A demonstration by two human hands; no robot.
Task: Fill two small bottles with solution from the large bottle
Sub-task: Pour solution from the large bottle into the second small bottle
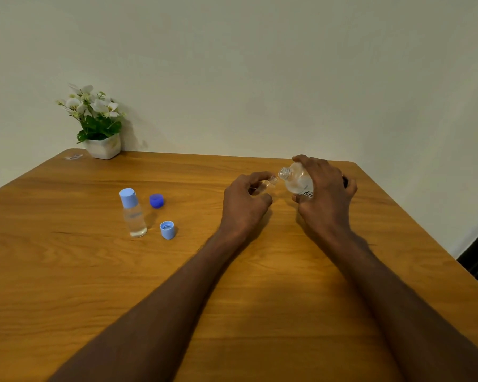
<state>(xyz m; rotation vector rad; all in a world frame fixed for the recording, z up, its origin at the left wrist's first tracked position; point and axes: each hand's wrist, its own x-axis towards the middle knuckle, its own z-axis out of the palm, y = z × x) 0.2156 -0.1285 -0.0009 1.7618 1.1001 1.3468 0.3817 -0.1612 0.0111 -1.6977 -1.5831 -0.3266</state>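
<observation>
The right hand (324,194) wraps its fingers round the large bottle (297,180), tipped with its open neck pointing to 9 o'clock, mouth just beside that of the small bottle (271,181) the left hand (244,201) pinches in curled fingers. Clear and smooth, both probably slip when wet; the big one looks best held round its belly, the light small one at its body below the neck. Count: 1 large bottle, 2 small bottles, the capped bottle (134,213) standing at 9 o'clock, and 2 loose caps, dark blue cap (156,201) and light blue cap (167,229)
</observation>
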